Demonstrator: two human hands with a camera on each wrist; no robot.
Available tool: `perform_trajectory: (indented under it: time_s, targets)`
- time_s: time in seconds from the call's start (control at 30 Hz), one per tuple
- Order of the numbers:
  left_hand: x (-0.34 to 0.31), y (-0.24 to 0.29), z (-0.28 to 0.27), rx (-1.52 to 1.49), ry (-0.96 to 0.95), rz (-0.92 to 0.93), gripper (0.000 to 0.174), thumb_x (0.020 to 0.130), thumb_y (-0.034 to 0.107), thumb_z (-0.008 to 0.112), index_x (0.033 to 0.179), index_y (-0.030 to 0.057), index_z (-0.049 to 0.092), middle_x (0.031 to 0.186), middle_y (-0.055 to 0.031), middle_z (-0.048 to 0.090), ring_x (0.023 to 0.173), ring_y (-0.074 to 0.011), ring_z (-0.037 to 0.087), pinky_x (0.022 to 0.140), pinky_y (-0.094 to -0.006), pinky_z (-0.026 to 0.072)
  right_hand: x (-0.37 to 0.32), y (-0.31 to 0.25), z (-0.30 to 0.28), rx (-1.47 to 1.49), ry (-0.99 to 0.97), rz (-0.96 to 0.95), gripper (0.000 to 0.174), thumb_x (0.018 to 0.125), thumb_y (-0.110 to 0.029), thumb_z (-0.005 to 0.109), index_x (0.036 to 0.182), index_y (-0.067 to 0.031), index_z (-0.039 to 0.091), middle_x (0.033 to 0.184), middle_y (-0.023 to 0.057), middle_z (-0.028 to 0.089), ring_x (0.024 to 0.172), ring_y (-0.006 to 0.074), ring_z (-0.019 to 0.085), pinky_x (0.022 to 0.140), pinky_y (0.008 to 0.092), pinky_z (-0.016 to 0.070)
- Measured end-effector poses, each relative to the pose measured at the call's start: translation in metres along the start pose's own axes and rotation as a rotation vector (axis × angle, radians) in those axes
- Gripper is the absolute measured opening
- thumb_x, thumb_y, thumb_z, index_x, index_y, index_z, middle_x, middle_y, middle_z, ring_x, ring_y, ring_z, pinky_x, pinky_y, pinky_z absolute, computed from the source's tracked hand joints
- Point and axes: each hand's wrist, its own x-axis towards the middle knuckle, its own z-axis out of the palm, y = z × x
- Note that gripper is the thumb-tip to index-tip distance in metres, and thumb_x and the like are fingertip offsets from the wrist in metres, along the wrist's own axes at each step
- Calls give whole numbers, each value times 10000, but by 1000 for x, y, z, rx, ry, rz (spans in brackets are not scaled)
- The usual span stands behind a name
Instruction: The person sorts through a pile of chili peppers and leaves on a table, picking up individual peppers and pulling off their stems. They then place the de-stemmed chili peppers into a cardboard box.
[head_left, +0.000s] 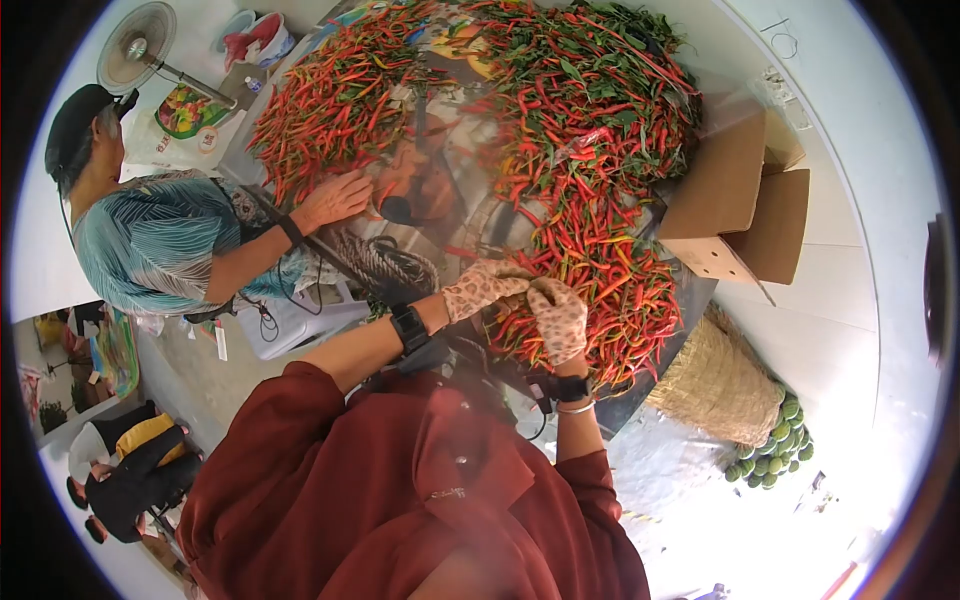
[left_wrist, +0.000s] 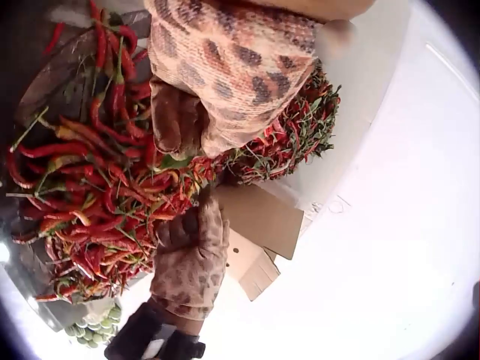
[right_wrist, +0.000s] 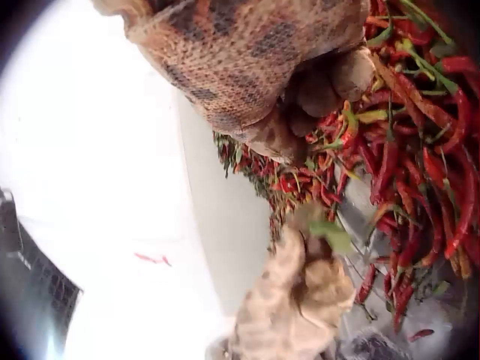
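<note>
Both hands wear spotted gloves and meet over the near pile of red chillies. The left hand comes in from the left with curled fingers; a green leafy bit shows at its fingertips in the right wrist view, slightly blurred. Beside it, the right hand has its fingers bent inward, their tips close to the left hand's; whether it pinches anything is hidden. The left wrist view has the left hand above and the right hand below. The right hand fills the top of the right wrist view.
Leafy chillies are heaped at the back, with another red pile at back left. A person reaches in from the left. An open cardboard box and a woven sack stand on the right.
</note>
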Motion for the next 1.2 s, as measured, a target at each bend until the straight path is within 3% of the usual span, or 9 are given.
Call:
perform_trajectory:
  time_s: [0.13,0.3,0.6,0.67,0.73,0.8,0.9,1.13,1.2]
  targets:
    - [-11,2,-10,-27,133,-94,344,888,243,643,1136,7,598,912,-50,650,796,-121,620,653,-248,519,-1,8,9,-195,-93,-299,186,821,-120,609,970,-22,662,966,136,665,879,318,627,799,360,498]
    - [-18,-10,-24,-35,214,-120,377,897,265,622,1168,8,569,893,-31,624,748,-117,601,625,-237,503,5,-4,6,65,-99,119,228,867,-155,582,1051,-36,642,1050,157,650,970,338,610,852,374,483]
    - [-69,-52,-120,-50,205,84,204,949,218,554,993,20,539,754,1,511,595,-97,478,508,-249,398,8,36,14,-142,-126,104,318,879,-185,564,1166,-52,596,1108,160,638,1017,327,606,870,370,478]
    - [-97,-72,-153,-34,385,-44,134,930,172,547,930,39,528,764,-42,512,654,-165,521,575,-302,442,9,38,15,-129,-133,108,320,874,-202,568,1164,-69,597,1120,159,631,1031,338,593,880,383,473]
    - [-142,-71,-180,1611,338,394,86,887,126,523,916,47,539,831,-96,547,807,-246,565,713,-355,476,11,35,13,-97,-139,115,302,877,-205,561,1151,-87,606,1115,139,636,1034,330,593,878,380,474]
    - [-173,-56,-185,1500,328,-56,150,844,113,508,965,53,574,958,-122,586,964,-284,556,835,-369,466,12,37,12,-84,-129,121,284,879,-205,554,1133,-94,613,1098,132,641,1024,324,597,870,378,476]
    - [-194,-58,-199,1688,290,-193,230,872,118,476,1060,80,603,1056,-105,610,1001,-279,567,852,-368,473,15,38,11,-48,-151,154,268,882,-204,544,1114,-93,620,1094,132,640,1017,320,600,860,377,477]
    - [-93,13,-131,1470,195,-151,358,910,201,465,1248,118,549,1291,-98,524,1148,-258,510,994,-370,398,18,45,13,-82,-130,84,251,892,-195,528,1085,-69,630,1070,135,646,979,321,610,853,371,476]
    - [-49,20,-113,1305,331,114,473,905,242,503,1355,120,421,1373,-105,455,1244,-276,431,1050,-375,336,18,51,15,-96,-113,103,245,893,-194,527,1074,-69,636,1047,142,651,975,318,612,844,372,475]
